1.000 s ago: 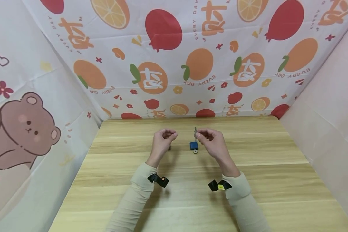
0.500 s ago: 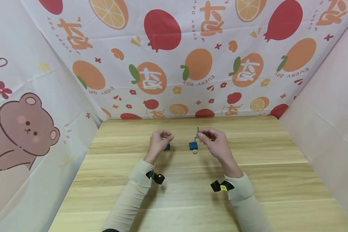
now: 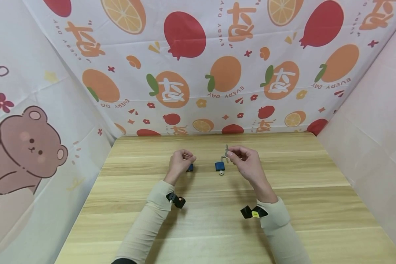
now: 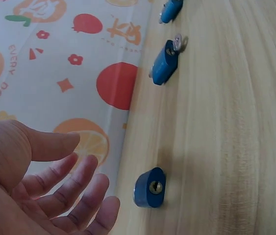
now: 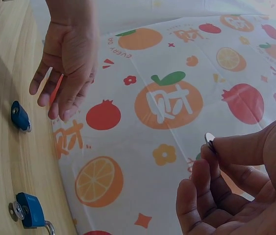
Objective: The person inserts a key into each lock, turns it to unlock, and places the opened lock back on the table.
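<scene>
My right hand (image 3: 245, 163) pinches a small metal key (image 3: 226, 148) between thumb and fingertips, raised above the table; its edge also shows in the right wrist view. Left of that hand a blue padlock (image 3: 219, 166) sits with its shackle (image 5: 50, 227) swung open and a key (image 3: 222, 172) in its keyhole. My left hand (image 3: 179, 165) hovers with loosely bent fingers and holds nothing. Partly behind it is another blue padlock (image 3: 190, 168), whose bare keyhole shows in the left wrist view. A further blue padlock (image 4: 172, 10), cut by the frame's top edge, is hidden in the head view.
The wooden table (image 3: 211, 227) stretches in front of both arms. A fruit-print cloth (image 3: 198, 95) rises at its back edge. Printed cloth with a bear (image 3: 36, 143) hangs on the left, and a pale cloth (image 3: 369, 121) on the right.
My left hand has drawn a little to the left, so the padlock behind it shows more. My right hand has shifted slightly right with the key, baring the middle padlock's shackle.
</scene>
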### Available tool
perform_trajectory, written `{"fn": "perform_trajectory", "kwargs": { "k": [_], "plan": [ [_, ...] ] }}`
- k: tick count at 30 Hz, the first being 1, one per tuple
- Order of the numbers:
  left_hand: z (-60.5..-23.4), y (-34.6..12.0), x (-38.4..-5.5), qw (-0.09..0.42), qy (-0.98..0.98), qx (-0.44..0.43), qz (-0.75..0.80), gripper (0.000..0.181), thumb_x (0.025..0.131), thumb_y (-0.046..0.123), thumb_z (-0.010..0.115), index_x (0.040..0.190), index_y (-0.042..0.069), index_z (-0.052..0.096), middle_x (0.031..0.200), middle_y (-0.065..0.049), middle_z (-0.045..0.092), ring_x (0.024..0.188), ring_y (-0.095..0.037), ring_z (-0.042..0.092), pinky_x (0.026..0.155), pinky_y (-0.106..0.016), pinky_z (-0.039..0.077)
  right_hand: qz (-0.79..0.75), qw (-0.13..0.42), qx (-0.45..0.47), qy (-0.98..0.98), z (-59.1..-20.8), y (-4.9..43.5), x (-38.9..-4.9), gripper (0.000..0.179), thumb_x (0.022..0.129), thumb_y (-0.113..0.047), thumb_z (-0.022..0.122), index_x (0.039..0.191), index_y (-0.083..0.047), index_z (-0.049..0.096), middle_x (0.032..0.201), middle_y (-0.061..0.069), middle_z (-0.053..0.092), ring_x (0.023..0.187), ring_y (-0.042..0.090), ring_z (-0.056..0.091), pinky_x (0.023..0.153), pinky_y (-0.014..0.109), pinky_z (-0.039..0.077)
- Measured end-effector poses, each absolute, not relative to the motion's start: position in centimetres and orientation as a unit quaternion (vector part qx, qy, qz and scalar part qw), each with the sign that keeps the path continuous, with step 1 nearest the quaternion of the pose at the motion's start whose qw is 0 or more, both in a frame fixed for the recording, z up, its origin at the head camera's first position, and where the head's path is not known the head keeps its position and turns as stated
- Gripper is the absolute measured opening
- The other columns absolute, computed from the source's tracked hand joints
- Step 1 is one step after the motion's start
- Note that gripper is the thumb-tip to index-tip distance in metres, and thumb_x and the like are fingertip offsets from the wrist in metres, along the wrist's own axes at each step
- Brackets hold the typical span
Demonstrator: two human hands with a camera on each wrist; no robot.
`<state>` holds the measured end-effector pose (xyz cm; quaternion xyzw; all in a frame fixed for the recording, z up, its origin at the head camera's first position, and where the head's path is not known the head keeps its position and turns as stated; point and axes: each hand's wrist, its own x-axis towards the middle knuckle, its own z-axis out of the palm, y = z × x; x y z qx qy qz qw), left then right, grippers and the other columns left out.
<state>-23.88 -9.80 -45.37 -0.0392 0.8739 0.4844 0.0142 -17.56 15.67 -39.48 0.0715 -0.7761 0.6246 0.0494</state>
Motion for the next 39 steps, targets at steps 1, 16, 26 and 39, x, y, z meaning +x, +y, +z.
{"fn": "perform_trajectory", "kwargs": {
  "k": [1, 16, 26, 39],
  "plan": [
    [-45.5, -9.8, -23.9, 0.015, 0.874, -0.04, 0.483, 0.017, 0.092, 0.02, 0.075, 0.102, 0.007, 0.072, 0.096, -0.012, 0.072, 0.082, -0.021, 0.067, 0.061, -0.024, 0.047, 0.624, 0.049, 0.071, -0.776, -39.5, 15.7, -17.6, 0.021, 0.099, -0.018, 0.067, 0.111, -0.002, 0.074, 0.101, 0.019, 0.07, 0.082, 0.022, 0.061, 0.066, 0.021, 0.049],
    [-46.8, -10.6, -24.5, 0.02, 0.904, -0.067, 0.422, 0.025, 0.089, 0.025, 0.077, 0.102, 0.005, 0.07, 0.092, -0.014, 0.077, 0.074, -0.021, 0.069, 0.06, -0.026, 0.045, 0.629, 0.047, 0.071, -0.773, -39.7, 16.1, -17.5, 0.021, 0.099, -0.02, 0.067, 0.11, -0.004, 0.074, 0.098, 0.014, 0.068, 0.079, 0.025, 0.059, 0.057, 0.02, 0.046],
    [-47.7, -10.6, -24.7, 0.021, 0.922, -0.081, 0.377, 0.034, 0.087, 0.03, 0.079, 0.103, 0.002, 0.067, 0.101, -0.017, 0.078, 0.09, -0.031, 0.072, 0.073, -0.039, 0.051, 0.627, 0.049, 0.069, -0.774, -39.9, 16.3, -17.5, 0.021, 0.099, -0.02, 0.067, 0.11, -0.004, 0.074, 0.1, 0.016, 0.069, 0.082, 0.029, 0.06, 0.056, 0.02, 0.045],
    [-48.4, -10.3, -25.2, 0.033, 0.929, -0.103, 0.354, 0.04, 0.084, 0.031, 0.082, 0.064, 0.013, 0.052, 0.059, 0.004, 0.046, 0.057, -0.015, 0.042, 0.051, -0.026, 0.028, 0.625, 0.042, 0.068, -0.776, -39.9, 16.3, -17.7, 0.023, 0.099, -0.023, 0.067, 0.111, -0.004, 0.074, 0.098, 0.012, 0.068, 0.076, 0.017, 0.058, 0.055, 0.02, 0.045]
  ]
}}
